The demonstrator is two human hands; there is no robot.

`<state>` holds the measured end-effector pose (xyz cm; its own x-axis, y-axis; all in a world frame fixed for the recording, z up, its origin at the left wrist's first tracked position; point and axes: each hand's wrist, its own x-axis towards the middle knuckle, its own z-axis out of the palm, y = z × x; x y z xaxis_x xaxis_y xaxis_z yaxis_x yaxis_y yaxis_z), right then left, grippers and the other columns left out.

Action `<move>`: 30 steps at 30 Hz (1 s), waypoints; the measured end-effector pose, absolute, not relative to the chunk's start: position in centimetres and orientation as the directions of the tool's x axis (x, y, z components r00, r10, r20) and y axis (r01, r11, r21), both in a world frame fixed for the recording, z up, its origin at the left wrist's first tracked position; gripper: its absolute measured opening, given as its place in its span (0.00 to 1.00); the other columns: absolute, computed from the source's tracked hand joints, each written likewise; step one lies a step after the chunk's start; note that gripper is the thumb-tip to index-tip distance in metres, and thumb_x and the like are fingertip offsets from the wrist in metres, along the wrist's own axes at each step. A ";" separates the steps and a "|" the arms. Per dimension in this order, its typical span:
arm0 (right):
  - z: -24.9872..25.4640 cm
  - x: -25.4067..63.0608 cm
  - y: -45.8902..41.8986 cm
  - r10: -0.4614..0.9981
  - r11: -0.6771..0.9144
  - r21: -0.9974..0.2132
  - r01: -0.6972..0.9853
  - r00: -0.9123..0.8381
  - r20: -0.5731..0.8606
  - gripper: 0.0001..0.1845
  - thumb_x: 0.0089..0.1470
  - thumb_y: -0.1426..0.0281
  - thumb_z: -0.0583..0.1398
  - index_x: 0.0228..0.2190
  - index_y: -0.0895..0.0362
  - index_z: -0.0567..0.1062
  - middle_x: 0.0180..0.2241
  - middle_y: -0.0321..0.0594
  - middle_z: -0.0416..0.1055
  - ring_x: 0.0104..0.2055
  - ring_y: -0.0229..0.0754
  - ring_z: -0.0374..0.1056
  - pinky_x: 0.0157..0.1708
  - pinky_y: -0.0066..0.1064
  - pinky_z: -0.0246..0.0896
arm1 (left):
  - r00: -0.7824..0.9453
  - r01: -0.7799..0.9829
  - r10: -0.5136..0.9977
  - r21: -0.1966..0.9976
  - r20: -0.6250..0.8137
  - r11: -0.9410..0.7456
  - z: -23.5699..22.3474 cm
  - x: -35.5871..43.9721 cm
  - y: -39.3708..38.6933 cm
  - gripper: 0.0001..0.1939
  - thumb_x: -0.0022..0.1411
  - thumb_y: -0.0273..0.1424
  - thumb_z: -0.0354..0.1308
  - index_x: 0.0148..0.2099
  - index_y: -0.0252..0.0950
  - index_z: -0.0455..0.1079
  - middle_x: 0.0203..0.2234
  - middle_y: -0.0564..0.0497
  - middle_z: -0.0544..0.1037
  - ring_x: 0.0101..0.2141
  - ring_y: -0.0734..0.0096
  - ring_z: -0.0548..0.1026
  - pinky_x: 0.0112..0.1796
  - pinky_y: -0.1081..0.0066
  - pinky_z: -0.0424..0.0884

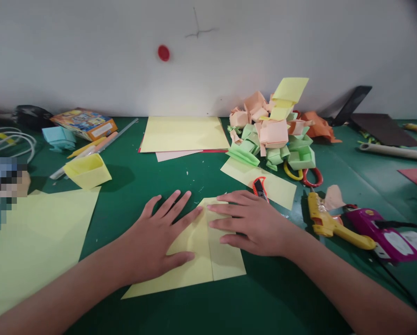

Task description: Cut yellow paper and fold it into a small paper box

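Observation:
A folded sheet of yellow paper (198, 265) lies on the green tabletop in front of me, with a crease running down to its lower edge. My left hand (159, 237) rests over its left part, fingers spread and palm down. On the right part lies my right hand (246, 223), flat with fingers stretched out and pointing left. Both sets of fingertips come close together near the top of the paper, on either side of the crease. The paper's upper left edge is partly hidden under my left hand.
A larger yellow sheet (37, 237) lies at left, near a folded yellow paper box (88, 172). Folded paper pieces (273, 135) are heaped at back right. A box cutter (260, 187), yellow glue gun (329, 223) and purple power strip (383, 235) lie right. Stacked paper (184, 135) sits against the wall.

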<state>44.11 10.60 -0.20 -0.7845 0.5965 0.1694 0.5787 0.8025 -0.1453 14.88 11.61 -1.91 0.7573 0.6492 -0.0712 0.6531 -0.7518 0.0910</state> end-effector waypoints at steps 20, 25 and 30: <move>-1.3 42.9 9.6 0.722 0.676 -0.125 0.726 -0.687 -0.084 0.43 0.68 0.46 0.46 0.71 0.61 0.52 0.73 0.50 0.39 0.75 0.58 0.37 0.71 0.55 0.44 | 0.746 0.666 0.662 0.092 -0.074 -0.740 -1.9 15.1 11.6 0.41 0.69 0.60 0.42 0.76 0.51 0.37 0.74 0.43 0.43 0.71 0.39 0.47 0.64 0.40 0.42; -1.4 43.2 9.8 0.721 0.672 -0.134 0.728 -0.685 -0.105 0.45 0.67 0.43 0.46 0.71 0.60 0.50 0.73 0.47 0.38 0.75 0.57 0.37 0.71 0.55 0.43 | 0.753 0.658 0.655 0.093 -0.071 -0.747 -2.0 14.9 11.5 0.42 0.69 0.60 0.42 0.76 0.51 0.33 0.74 0.43 0.41 0.71 0.39 0.47 0.64 0.40 0.41; -1.4 44.0 10.3 0.692 0.695 -0.157 0.702 -0.712 -0.121 0.42 0.68 0.45 0.44 0.72 0.55 0.47 0.74 0.43 0.36 0.75 0.55 0.36 0.71 0.54 0.42 | 0.759 0.651 0.649 0.082 -0.055 -0.754 -2.2 14.8 11.6 0.42 0.69 0.60 0.42 0.76 0.52 0.34 0.74 0.43 0.43 0.71 0.39 0.48 0.63 0.41 0.43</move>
